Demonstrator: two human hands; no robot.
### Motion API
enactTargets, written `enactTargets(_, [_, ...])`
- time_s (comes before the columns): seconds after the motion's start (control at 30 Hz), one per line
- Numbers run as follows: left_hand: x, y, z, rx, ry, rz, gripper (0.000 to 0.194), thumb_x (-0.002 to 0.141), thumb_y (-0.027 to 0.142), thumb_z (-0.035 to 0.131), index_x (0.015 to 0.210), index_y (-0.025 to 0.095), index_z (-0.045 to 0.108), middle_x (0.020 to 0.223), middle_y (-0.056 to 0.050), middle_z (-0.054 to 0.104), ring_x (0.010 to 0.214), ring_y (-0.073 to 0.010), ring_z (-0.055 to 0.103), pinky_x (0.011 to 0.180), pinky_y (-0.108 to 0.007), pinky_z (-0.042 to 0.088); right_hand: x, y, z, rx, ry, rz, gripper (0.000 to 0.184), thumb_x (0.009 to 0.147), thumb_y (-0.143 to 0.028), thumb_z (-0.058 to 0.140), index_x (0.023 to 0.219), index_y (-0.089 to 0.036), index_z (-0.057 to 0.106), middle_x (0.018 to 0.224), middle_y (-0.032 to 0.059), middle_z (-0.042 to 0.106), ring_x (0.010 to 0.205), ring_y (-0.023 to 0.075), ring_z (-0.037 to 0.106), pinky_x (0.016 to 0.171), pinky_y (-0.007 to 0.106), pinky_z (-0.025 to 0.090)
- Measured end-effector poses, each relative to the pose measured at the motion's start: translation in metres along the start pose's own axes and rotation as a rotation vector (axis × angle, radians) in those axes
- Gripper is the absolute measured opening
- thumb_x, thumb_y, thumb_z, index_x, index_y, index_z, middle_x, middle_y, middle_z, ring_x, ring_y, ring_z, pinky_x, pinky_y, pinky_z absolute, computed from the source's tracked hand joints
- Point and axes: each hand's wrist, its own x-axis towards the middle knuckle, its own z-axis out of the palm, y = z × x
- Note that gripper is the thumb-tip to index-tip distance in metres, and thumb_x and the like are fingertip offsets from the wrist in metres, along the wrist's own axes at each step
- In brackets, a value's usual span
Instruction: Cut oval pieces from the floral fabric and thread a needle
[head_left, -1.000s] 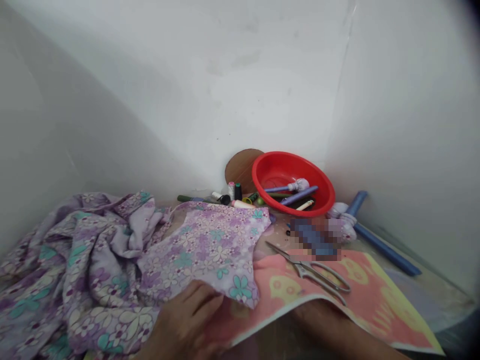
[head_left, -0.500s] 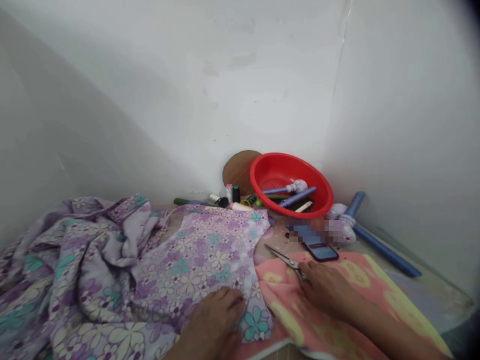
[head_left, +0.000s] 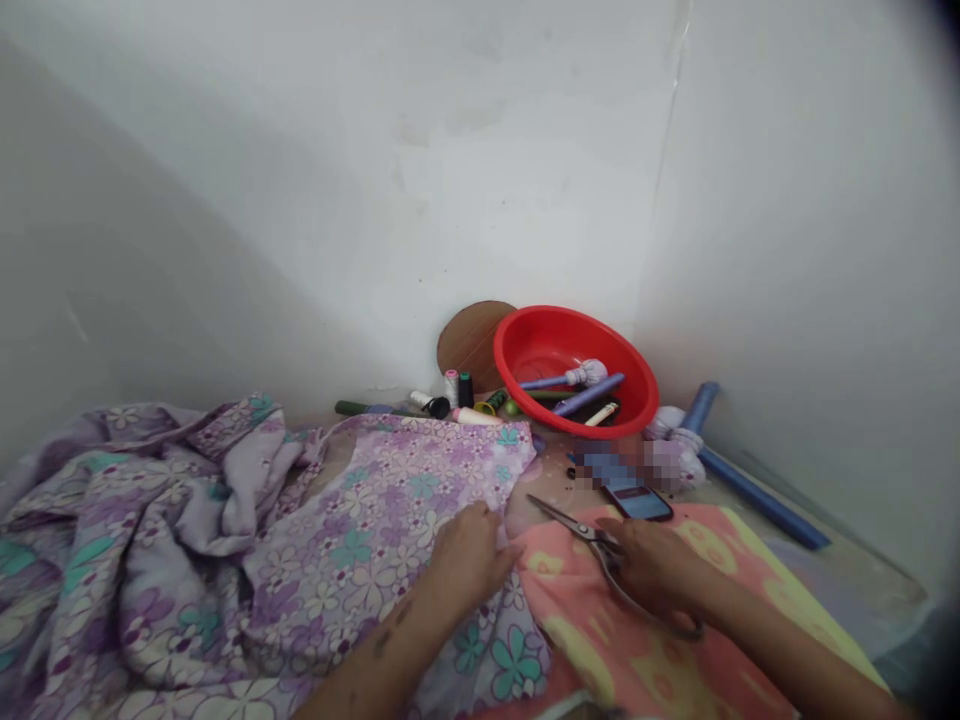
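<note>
Steel scissors [head_left: 574, 525] are clamped in the right hand [head_left: 652, 570], wrapped round the handles [head_left: 675, 628], though the hand hides part of the grip. Blades point left and up, past the hand, and look together; the view is too soft to be sure. They lie near the edge of the floral cloth [head_left: 352, 590] without clearly touching it. The left hand [head_left: 471, 560] rests on that cloth near its edge, well apart from the right, fingers [head_left: 491, 548] together, with no clear pinch. The lilac cloth, printed with white and teal flowers, runs under the left hand and heaps in folds to the left. Its edge overlaps the pink mat [head_left: 574, 625] under the right hand.

Just past the blades is a phone [head_left: 637, 503], screen up, beside a pixelated patch. Further out are a red basin [head_left: 574, 355] holding assorted items, thread spools [head_left: 457, 388], a wooden disc [head_left: 469, 345], a lilac bundle [head_left: 675, 450], blue rods [head_left: 761, 497] and white walls [head_left: 375, 200].

Risks: the cloth sits loose and bunched, so it could shift if the left hand lifts. Blades closed at a bad angle could catch the folds or nick the mat. Swinging the scissors could knock the phone.
</note>
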Motion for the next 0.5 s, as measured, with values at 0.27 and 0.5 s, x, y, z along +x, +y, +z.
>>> enactTargets(0.27, [0.031, -0.001, 0.028, 0.144, -0.062, -0.135, 0.042, 0.069, 0.045, 0.042, 0.095, 0.013, 0.054, 0.091, -0.012, 0.058, 0.084, -0.024, 0.055, 0.07, -0.032, 0.042, 0.011, 0.013, -0.014, 0.089, -0.014, -0.015, 0.024, 0.068, -0.027, 0.043, 0.084, -0.017, 0.057, 0.079, 0.0099, 0.062, 0.069, 0.0215, 0.056, 0.053, 0.025, 0.03])
enactTargets(0.5, [0.047, -0.006, 0.03, 0.174, -0.079, -0.161, 0.038, 0.073, 0.041, 0.036, 0.09, 0.014, 0.057, 0.088, -0.012, 0.061, 0.082, -0.0228, 0.057, 0.068, -0.03, 0.042, 0.0, 0.0, -0.035, 0.806, -0.136, 0.158, 0.036, 0.067, -0.048, 0.049, 0.083, -0.016, 0.052, 0.058, 0.001, 0.053, 0.045, 0.0105, 0.047, 0.043, 0.021, 0.033])
